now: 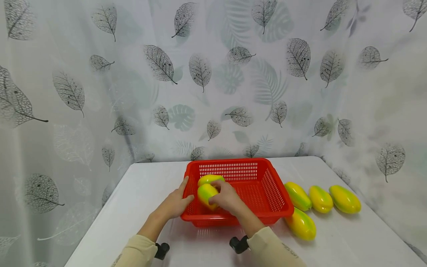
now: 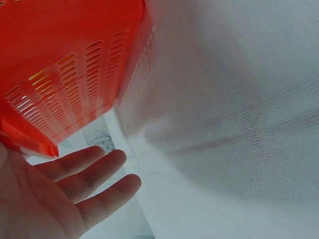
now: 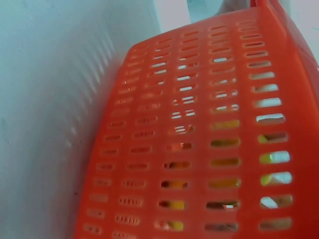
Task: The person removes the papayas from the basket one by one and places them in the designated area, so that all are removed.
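Observation:
A red plastic basket (image 1: 240, 214) with slotted sides stands on the white table. Inside it, at the left, my right hand (image 1: 228, 196) holds a yellow-green papaya (image 1: 206, 193) between thumb and fingers. Just behind that one lies another papaya (image 1: 210, 179). My left hand (image 1: 176, 202) rests at the basket's left rim, thumb over the inner side. In the left wrist view, several fingers (image 2: 94, 179) of this hand stretch out straight beneath the basket's rim. The right wrist view has the slotted wall (image 3: 199, 129) in front of the hand, with yellow showing through the slots.
To the right of the basket lie several more papayas, one (image 1: 301, 224) near its front corner and another (image 1: 345, 199) farthest right. A leaf-patterned curtain (image 1: 213, 96) closes off the back and sides of the white table (image 1: 150, 185).

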A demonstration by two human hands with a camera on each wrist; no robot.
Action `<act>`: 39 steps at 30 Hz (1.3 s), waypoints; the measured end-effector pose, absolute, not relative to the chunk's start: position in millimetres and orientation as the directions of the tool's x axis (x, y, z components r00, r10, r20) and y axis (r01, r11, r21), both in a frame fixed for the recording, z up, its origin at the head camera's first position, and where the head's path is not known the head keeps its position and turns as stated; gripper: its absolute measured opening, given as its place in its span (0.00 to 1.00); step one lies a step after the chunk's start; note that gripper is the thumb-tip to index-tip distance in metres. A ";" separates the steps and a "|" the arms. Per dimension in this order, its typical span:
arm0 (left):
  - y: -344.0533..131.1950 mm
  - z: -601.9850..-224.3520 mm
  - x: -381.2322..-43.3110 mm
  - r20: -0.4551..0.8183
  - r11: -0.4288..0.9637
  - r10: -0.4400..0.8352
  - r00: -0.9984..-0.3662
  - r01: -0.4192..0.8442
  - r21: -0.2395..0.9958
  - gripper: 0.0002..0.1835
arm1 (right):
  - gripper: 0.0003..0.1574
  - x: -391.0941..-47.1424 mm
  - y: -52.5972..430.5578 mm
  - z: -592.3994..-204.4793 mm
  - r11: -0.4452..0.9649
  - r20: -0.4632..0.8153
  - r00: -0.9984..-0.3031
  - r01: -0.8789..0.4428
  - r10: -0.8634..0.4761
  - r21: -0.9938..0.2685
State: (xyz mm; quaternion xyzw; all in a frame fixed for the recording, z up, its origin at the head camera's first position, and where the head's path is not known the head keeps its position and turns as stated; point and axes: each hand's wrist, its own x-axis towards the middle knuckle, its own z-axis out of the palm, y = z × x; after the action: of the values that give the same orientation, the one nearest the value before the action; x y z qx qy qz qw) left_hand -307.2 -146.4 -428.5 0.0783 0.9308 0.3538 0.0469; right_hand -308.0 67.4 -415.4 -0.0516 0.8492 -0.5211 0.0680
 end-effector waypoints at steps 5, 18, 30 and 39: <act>-145.2 -427.5 -306.7 -0.031 0.737 0.174 -0.984 0.109 0.668 0.44 | 0.42 -308.3 76.5 -413.9 0.380 -0.032 -0.981 -0.044 -0.191 -0.924; -141.7 -429.0 -308.7 -0.028 0.720 0.188 -0.982 0.119 0.683 0.43 | 0.43 -305.1 89.9 -413.8 0.269 0.019 -0.972 -0.083 -0.233 -0.959; -142.6 -428.5 -306.9 -0.031 0.733 0.178 -0.984 0.111 0.671 0.43 | 0.43 -299.3 99.9 -409.3 0.251 0.011 -0.973 -0.071 -0.231 -0.965; -144.4 -427.7 -306.3 -0.032 0.751 0.167 -0.985 0.106 0.651 0.43 | 0.42 -293.1 109.3 -402.1 0.233 0.037 -0.972 -0.093 -0.232 -0.968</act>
State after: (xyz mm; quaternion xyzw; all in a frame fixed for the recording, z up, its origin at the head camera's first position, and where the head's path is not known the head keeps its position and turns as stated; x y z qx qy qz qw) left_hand -306.3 -144.4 -427.7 0.0732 0.9348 0.3449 0.0441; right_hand -293.1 109.3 -402.1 -0.1036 0.7832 -0.6104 0.0568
